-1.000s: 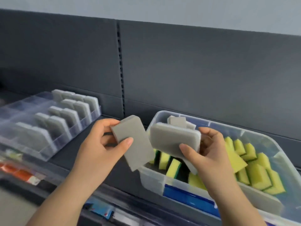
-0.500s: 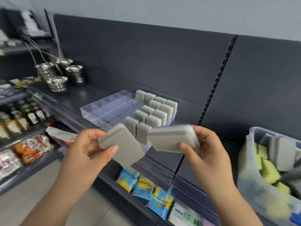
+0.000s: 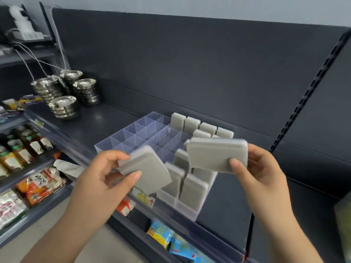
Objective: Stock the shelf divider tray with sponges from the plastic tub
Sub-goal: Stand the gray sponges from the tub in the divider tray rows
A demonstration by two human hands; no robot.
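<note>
The head view looks down at a dark shelf (image 3: 106, 120) with a clear tray (image 3: 121, 141) standing at its front edge. The left hand (image 3: 102, 179) grips a grey sponge (image 3: 146, 169), thumb across its near face and fingers curled behind its upper corner; this sponge is tilted, its lower end hanging in front of the tray's near left part, and whether it touches the tray cannot be told. The right hand (image 3: 260, 173) holds a second sponge (image 3: 216, 153) level and lengthwise, thumb on the front face and fingers wrapped round its right end, above the tray's right side and clear of what is in it. More grey sponges, the stocked ones (image 3: 191, 188), stand upright in the tray's right-hand compartments, from the back row to the front (some are hidden behind the two held sponges). On the same shelf, well to the left of the tray, are stacks of steel bowls (image 3: 63, 107). A dark back panel (image 3: 190, 63) rises behind the shelf. Lower shelves at the left carry bottles (image 3: 19, 152) and orange packets (image 3: 38, 185), and blue packets (image 3: 161, 232) lie under the shelf below the tray.
</note>
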